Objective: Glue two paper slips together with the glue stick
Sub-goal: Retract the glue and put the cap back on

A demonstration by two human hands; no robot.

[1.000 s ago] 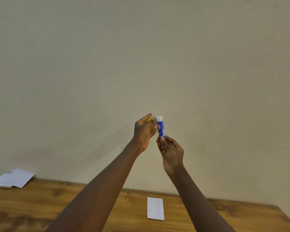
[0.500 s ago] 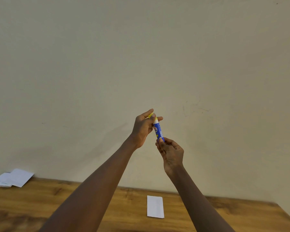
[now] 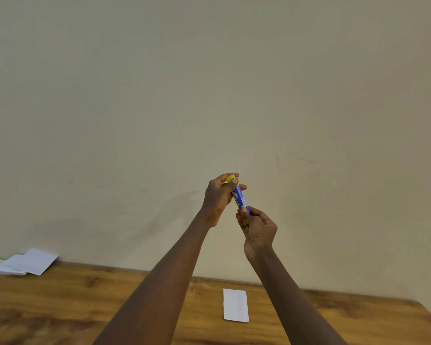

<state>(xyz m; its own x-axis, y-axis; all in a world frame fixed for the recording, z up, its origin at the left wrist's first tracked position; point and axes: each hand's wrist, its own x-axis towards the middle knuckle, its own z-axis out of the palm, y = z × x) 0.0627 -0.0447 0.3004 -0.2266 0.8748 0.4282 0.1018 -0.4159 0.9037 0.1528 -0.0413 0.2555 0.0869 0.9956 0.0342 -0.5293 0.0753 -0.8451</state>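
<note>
The left hand point(image 3: 218, 195) pinches the yellow cap point(image 3: 230, 178) of the glue stick point(image 3: 240, 199). The right hand point(image 3: 258, 229) pinches its bottom, up by the wall point(image 3: 209, 83). A paper slip point(image 3: 235, 305) lies on the table point(image 3: 60, 307) below. More papers point(image 3: 28, 262) sit far left.

A blue, yellow-capped glue stick point(image 3: 240, 197) stood slightly tilted above the desk point(image 3: 60, 307), where a white paper slip point(image 3: 235, 305) lay flat.

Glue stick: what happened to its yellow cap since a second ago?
The left hand put the yellow cap onto the white top of the glue stick, which tipped slightly left. The left hand still pinches the cap; the right hand still holds the stick's bottom. The paper slip and paper pile stayed put.
</note>
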